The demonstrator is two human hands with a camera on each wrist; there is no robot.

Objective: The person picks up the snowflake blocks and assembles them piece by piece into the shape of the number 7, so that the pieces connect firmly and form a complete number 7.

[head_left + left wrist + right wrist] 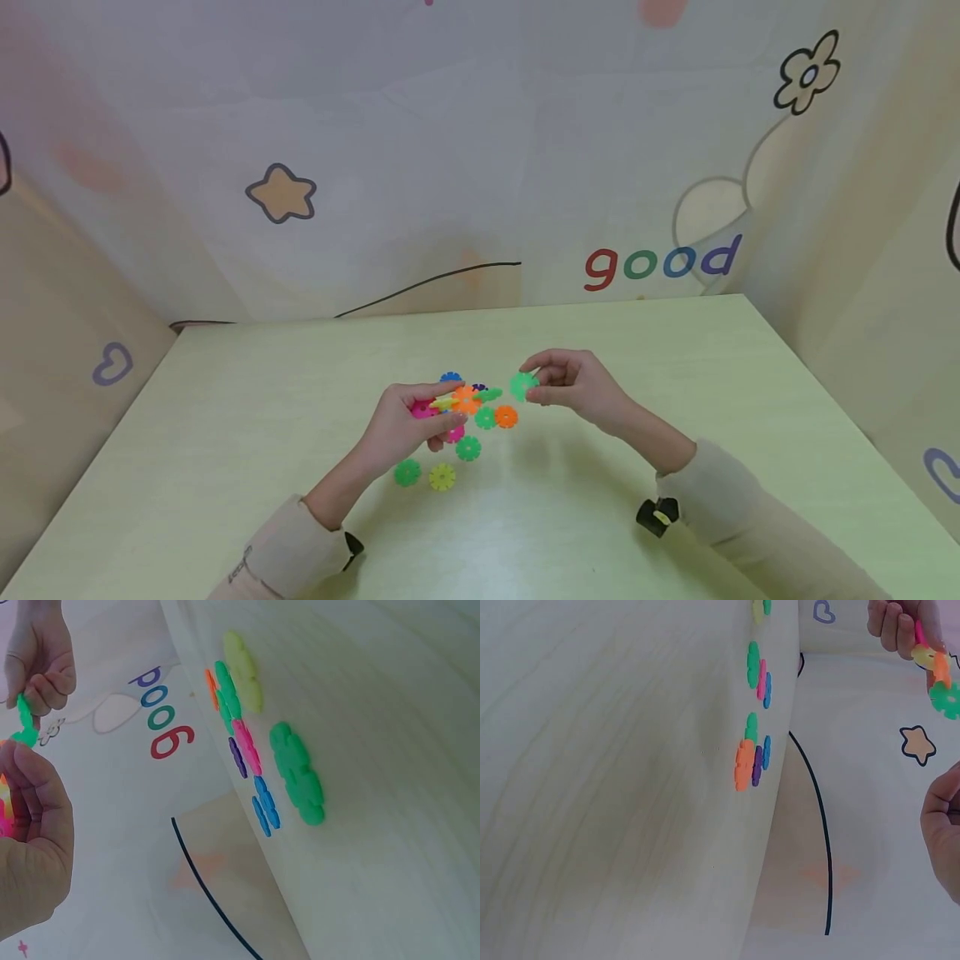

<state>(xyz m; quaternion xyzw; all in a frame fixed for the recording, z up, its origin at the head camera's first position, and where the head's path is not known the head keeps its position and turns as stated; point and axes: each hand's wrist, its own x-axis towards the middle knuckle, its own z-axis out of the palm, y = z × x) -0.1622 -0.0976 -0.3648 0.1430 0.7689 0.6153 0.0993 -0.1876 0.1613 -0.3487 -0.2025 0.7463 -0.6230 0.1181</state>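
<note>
In the head view my left hand holds a chain of joined plastic snowflake discs above the table. The chain has a pink disc, a yellow disc, an orange disc and a green disc at its right end. To the right, my right hand pinches a loose green snowflake disc between thumb and fingers. A small gap parts it from the chain in the head view. The left wrist view shows my left hand below my right hand.
Several loose snowflake discs lie on the pale table under and around my left hand, among them a yellow disc, a green disc, an orange disc and a blue disc. A printed cloth backdrop stands behind.
</note>
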